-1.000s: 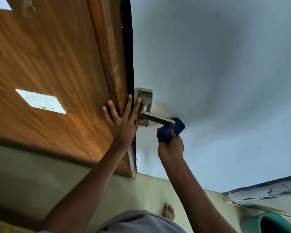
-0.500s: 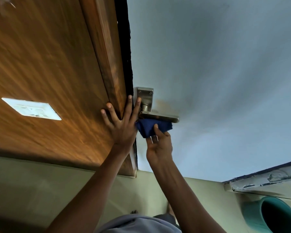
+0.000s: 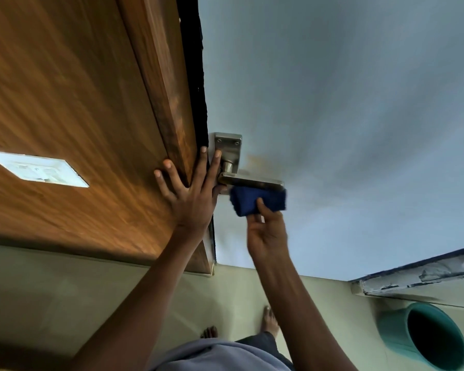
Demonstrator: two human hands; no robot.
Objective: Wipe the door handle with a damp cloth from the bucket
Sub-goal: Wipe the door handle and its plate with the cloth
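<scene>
the right hand [image 3: 265,234] grips a folded blue cloth [image 3: 255,200], fingers closed on it, pressing it against the underside of the metal door handle [image 3: 249,181] on the pale blue door [image 3: 346,103]. the left hand [image 3: 190,194] lies flat with fingers spread wide, across the wooden frame [image 3: 158,76] and the door edge, just left of the handle. a teal bucket [image 3: 429,336] sits on the floor [image 3: 65,290] at lower right, well apart. a white switch plate [image 3: 38,170] sits far left.

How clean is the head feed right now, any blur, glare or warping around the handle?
Head view: the door handle and its plate are fairly sharp with a soft sheen, no harsh glare; the right hand and blue cloth smear slightly at the edges; the left hand is crisp; the wood panel streaks toward the left; wide-angle bending tilts the bucket and ledge.
</scene>
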